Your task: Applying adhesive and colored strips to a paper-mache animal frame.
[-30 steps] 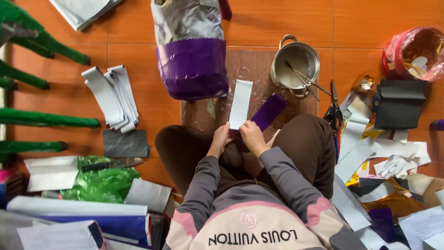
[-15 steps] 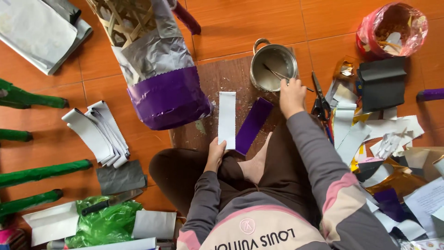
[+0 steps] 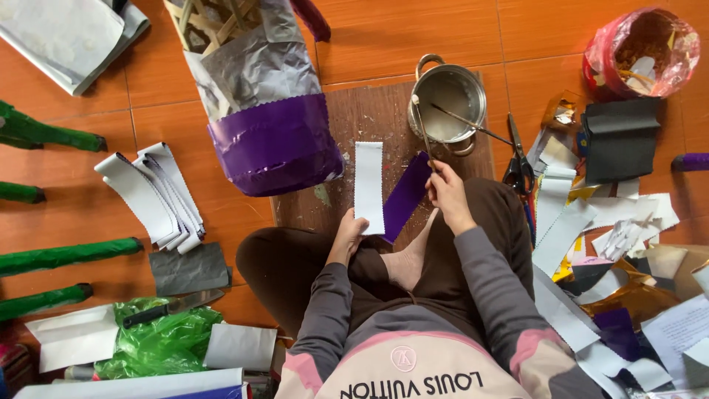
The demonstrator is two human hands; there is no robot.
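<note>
I sit cross-legged at a wooden board (image 3: 369, 118). My left hand (image 3: 348, 235) presses the near end of a white paper strip (image 3: 368, 185) lying on the board. Beside it lies a purple paper strip (image 3: 405, 193). My right hand (image 3: 444, 188) holds a thin stick (image 3: 422, 129) whose far end points toward a small metal pot (image 3: 448, 103) with whitish paste. A second stick (image 3: 473, 125) rests in the pot.
A frame covered in silver and purple paper (image 3: 258, 111) lies left of the board. Scissors (image 3: 518, 159) lie right of the pot. Paper scraps (image 3: 591, 222) pile at right, folded white strips (image 3: 151, 196) and green rods (image 3: 66, 255) at left, a red-lined basket (image 3: 641, 52) top right.
My right hand left the strips, reached to the pot, and has come back toward me holding the stick. The left hand stayed on the white strip.
</note>
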